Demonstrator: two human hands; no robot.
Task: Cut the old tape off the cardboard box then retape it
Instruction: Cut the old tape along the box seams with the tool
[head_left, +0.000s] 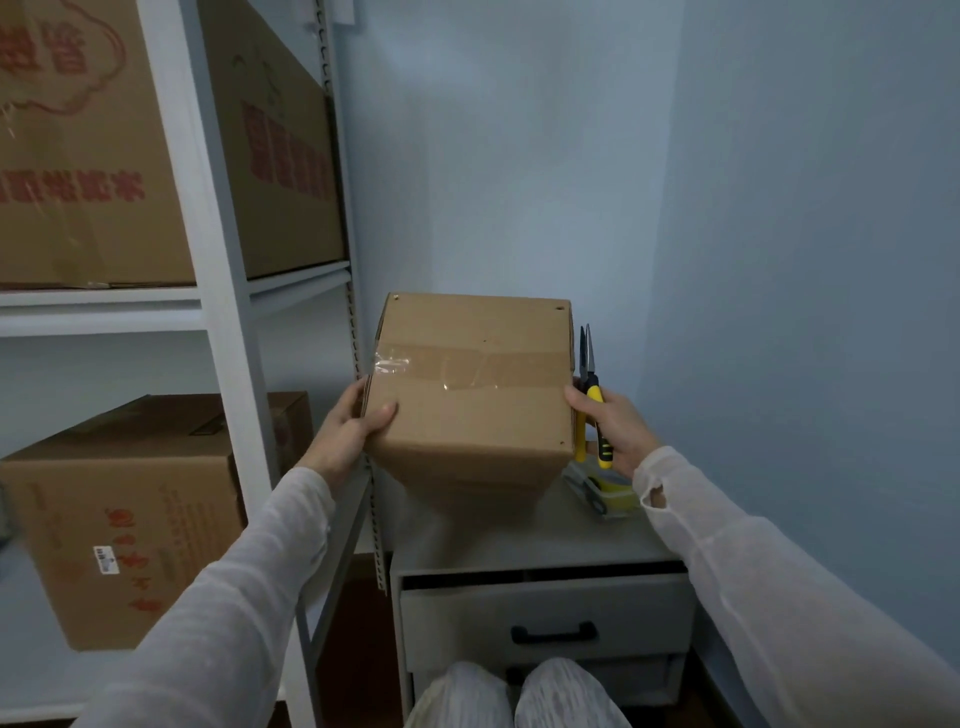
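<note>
Cardboard box was held tilted over the counter at centre of view, old tape crossing its top face from 9 to 3 o'clock. The left hand, at the box's 8 o'clock, gripped the left edge, thumb on top. The right hand, at 4 o'clock, curled round a yellow-handled tool, tips toward 12. Shelving stood at 9 o'clock.
</note>
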